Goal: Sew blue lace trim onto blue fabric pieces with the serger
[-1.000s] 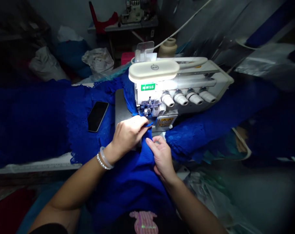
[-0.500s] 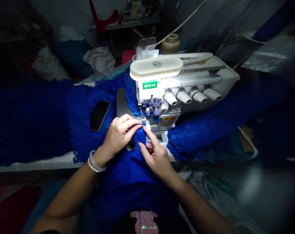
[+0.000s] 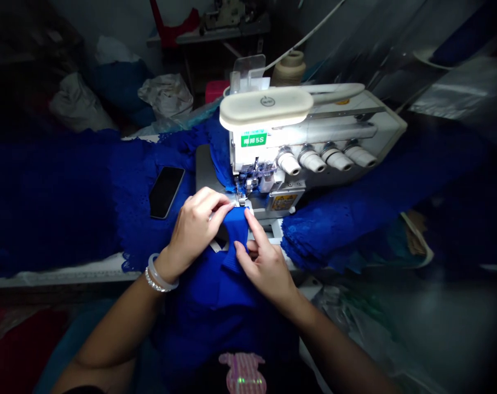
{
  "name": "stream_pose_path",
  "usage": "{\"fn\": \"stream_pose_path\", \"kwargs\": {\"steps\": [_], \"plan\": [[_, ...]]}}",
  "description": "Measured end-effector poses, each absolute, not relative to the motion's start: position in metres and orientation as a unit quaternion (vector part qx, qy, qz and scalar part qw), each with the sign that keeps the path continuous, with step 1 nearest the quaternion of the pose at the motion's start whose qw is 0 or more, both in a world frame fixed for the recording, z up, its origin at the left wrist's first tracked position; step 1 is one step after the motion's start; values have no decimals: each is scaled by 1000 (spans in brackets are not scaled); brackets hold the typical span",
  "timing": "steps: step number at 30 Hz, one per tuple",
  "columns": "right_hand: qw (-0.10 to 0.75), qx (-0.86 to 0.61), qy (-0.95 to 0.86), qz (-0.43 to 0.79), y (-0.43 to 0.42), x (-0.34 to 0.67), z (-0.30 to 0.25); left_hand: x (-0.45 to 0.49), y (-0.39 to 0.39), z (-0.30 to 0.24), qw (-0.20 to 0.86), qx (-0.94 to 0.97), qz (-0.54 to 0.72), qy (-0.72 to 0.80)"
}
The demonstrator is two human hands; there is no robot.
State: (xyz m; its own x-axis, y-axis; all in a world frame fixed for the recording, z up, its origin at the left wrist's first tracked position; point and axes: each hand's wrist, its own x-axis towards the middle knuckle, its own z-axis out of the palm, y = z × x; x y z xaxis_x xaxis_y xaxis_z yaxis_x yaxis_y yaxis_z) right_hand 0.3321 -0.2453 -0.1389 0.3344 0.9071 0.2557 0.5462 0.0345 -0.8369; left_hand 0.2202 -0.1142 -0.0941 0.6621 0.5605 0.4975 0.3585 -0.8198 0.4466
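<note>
A piece of blue fabric [image 3: 237, 221] lies with its edge just in front of the presser foot [image 3: 242, 198] of a white overlock sewing machine [image 3: 252, 153]. My left hand [image 3: 200, 219], with bracelets at the wrist, pinches the fabric's left corner between thumb and fingertips. On the right side, my right hand [image 3: 267, 262] has its index finger stretched along the fabric's edge, and its thumb presses a lower fold. The other right fingers curl beneath and are partly hidden. More of the blue cloth hangs down over my lap.
Left of the machine a phone [image 3: 167, 191] lies on blue lace fabric [image 3: 133, 219] spread over the white table [image 3: 88, 268]. Another blue fabric pile [image 3: 326, 230] lies to the right. A lamp [image 3: 266, 106] lights the needle area. Sacks [image 3: 166, 97] stand behind.
My left hand has shifted slightly left and away from my right fingertip, so the fabric edge between them is spread wider and flatter. My right hand has barely moved.
</note>
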Motion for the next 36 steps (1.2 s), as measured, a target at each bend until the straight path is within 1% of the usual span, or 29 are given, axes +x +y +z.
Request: {"fn": "stream_pose_path", "kwargs": {"steps": [3,5,8,10,15,20,24,28,34,36], "plan": [[467,-669,-537,215,-243,334,-137,214,-131,-99,52,925,336,167],[466,-668,-534,229,-242,336,-136,210,-143,-103,26,945,300,124],[471,-664,-519,261,-240,341,-136,207,-152,-108,3,961,238,142],[484,-655,-503,290,-239,344,-137,206,-150,-108,-5,964,214,158],[556,-619,-440,338,-238,345,-144,209,-141,-103,6,963,193,190],[594,-615,-403,326,-248,336,-149,214,-139,-99,5,960,183,212],[606,-615,-399,309,-258,331,-155,218,-137,-99,0,959,179,221],[573,-629,-470,233,-271,331,-165,216,-137,-100,-1,964,159,215],[432,-614,-645,141,-304,343,-167,184,-138,-112,-10,962,157,225],[415,-628,-654,76,-314,354,-158,171,-137,-117,-1,961,160,225]]}}
